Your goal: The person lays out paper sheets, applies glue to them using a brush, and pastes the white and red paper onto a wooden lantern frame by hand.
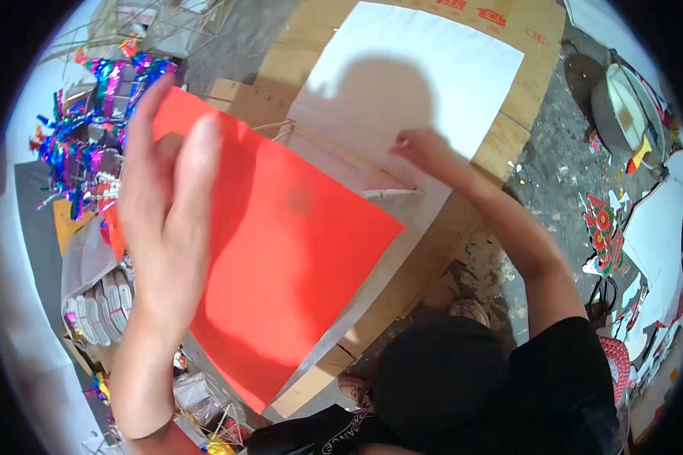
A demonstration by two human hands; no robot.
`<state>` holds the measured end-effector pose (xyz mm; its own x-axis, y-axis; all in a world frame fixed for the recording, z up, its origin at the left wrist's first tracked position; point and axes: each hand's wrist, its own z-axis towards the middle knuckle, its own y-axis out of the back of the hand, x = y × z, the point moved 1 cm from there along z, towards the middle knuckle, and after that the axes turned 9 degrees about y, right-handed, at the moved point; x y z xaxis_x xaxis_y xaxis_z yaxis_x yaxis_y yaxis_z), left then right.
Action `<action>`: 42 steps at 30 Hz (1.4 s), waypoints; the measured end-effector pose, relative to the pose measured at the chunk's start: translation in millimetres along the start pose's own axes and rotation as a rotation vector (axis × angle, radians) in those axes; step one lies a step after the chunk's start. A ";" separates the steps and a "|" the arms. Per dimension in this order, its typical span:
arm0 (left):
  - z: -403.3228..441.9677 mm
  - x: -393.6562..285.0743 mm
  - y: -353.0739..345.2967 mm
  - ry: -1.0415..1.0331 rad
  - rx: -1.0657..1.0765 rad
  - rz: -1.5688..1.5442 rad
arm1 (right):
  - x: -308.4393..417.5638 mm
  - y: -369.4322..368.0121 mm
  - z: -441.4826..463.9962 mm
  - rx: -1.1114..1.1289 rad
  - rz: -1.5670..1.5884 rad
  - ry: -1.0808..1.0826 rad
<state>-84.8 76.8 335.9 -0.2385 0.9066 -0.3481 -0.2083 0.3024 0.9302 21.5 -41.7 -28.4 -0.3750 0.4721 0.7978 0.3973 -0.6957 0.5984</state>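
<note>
A red sheet [296, 258] slants across the middle of the view, over part of a thin wooden frame [341, 155]. At the sheet's upper left corner is my left hand [171, 167], raised with its thumb and fingers apart; it looks to hold nothing. My right hand [421, 148] is beyond the sheet's right side, above a large white sheet [470, 76], its fingers curled together. Whatever those fingers hold, if anything, is too small to make out. The white sheet lies on flat cardboard [535, 83].
Shiny tinsel [110, 91] and bundled rolls [102, 311] are at the left. A metal basin [622, 106] with a yellow-handled tool [640, 155] stands at the upper right. Below it lie a red flower cutout [603, 231] and white scraps [653, 243].
</note>
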 end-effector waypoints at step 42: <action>-270.7 174.3 85.2 -0.394 -0.035 0.245 | 235.4 151.1 -69.7 -0.101 -0.636 1.120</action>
<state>-400.8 180.9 322.9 0.0930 0.9948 -0.0414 -0.2243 0.0615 0.9726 -65.1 -73.5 244.7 -0.9872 0.0597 -0.1482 -0.1552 -0.5788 0.8006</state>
